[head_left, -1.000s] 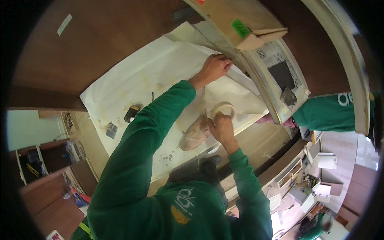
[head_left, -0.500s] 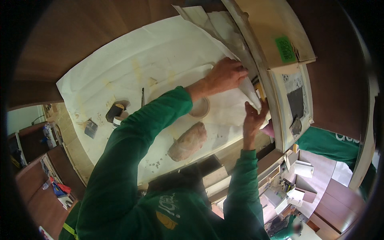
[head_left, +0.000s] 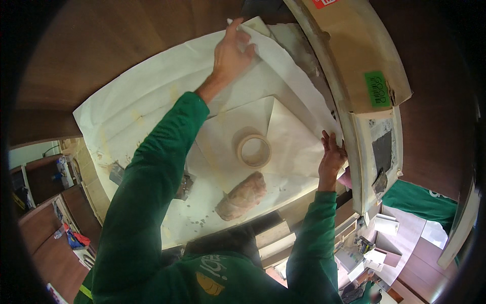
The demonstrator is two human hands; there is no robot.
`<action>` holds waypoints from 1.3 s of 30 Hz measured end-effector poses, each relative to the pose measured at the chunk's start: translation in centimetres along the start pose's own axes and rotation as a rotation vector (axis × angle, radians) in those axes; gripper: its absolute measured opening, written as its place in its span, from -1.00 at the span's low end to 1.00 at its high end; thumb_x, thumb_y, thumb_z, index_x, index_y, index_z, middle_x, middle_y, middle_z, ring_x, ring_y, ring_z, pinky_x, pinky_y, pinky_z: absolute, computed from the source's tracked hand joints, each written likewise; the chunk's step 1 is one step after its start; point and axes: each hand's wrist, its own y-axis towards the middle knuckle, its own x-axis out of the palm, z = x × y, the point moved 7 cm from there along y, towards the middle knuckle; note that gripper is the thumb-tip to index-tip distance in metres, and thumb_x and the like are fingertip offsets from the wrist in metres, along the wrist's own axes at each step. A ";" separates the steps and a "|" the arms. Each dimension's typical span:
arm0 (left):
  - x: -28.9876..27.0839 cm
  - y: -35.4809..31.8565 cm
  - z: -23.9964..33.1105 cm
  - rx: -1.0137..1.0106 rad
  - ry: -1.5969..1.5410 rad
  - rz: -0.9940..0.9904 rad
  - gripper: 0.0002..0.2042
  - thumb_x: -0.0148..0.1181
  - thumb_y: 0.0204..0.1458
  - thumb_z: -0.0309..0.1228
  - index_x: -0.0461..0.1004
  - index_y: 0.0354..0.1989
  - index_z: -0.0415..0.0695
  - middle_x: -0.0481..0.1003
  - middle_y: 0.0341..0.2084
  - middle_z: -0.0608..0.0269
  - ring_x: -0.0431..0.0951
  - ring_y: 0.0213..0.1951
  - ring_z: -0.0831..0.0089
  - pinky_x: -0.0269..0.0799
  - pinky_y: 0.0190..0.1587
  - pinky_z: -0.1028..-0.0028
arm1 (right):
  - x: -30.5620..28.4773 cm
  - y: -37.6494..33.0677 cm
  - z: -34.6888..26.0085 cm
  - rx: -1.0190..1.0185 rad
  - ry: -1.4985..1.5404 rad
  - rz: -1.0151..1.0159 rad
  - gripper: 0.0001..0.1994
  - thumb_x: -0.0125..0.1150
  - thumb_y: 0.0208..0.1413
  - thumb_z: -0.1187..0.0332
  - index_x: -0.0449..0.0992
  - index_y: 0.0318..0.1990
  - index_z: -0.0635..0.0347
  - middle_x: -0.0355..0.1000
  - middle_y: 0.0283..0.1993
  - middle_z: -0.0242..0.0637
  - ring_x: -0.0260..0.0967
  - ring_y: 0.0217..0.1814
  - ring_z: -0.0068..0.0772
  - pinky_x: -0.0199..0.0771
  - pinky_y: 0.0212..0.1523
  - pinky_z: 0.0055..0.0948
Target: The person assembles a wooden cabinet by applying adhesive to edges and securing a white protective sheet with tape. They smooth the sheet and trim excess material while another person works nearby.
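A large white paper sheet (head_left: pixel 192 76) covers the work surface, and its right edge is folded over in a long strip. My left hand (head_left: pixel 230 58) is at the far end of that strip, its fingers curled on the paper's edge. At the strip's near right end, my right hand (head_left: pixel 331 158) rests with fingers stretched out and apart, touching the paper. Between my arms a roll of masking tape (head_left: pixel 268 152) lies flat on the sheet. Nearer to me lies a lumpy, brownish wrapped bundle (head_left: pixel 242 196) whose contents I cannot make out.
A raised, curved edge (head_left: pixel 331 76) borders the paper on the right, carrying a cardboard box (head_left: pixel 364 45). Beside my left forearm are a grey flat piece (head_left: pixel 116 174) and a partly hidden dark object (head_left: pixel 185 186). Another person's green sleeve (head_left: pixel 420 199) shows at right.
My left hand has moved away from me and left along the paper's edge to its far corner. My right hand's fingers have spread. The folded strip is longer and flatter, and the view has shifted slightly.
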 end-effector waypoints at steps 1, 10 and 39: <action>-0.3 1.3 -0.2 0.033 0.031 0.021 -0.31 0.34 0.01 -0.50 0.21 0.37 -0.14 0.64 -0.20 0.26 0.65 -0.10 0.41 0.56 -0.12 0.38 | -0.2 0.2 0.2 0.010 0.020 0.010 -0.38 0.29 0.26 0.43 0.15 0.40 0.12 0.42 0.23 -0.16 0.55 0.11 -0.06 0.54 0.07 -0.20; 4.6 8.4 -1.0 -0.113 -0.207 -0.406 -0.54 0.26 -0.08 -0.52 0.48 0.08 -0.24 0.52 -0.45 0.17 0.52 -0.40 0.38 0.46 -0.32 0.33 | -2.6 1.9 1.7 0.132 0.115 0.087 -0.51 0.28 0.27 0.38 0.26 0.29 0.21 0.43 0.15 -0.20 0.52 0.14 -0.03 0.53 0.13 -0.19; 9.1 15.5 -0.3 -0.130 0.304 -0.357 -0.64 0.28 0.03 -0.32 0.56 -0.01 -0.22 0.57 -0.03 -0.22 0.55 0.07 -0.13 0.48 0.11 0.04 | -1.1 1.8 1.5 -0.295 -0.842 -0.058 -0.85 0.23 0.24 0.47 0.66 -0.09 0.15 0.54 -0.28 -0.35 0.41 -0.35 -0.48 0.42 -0.30 -0.48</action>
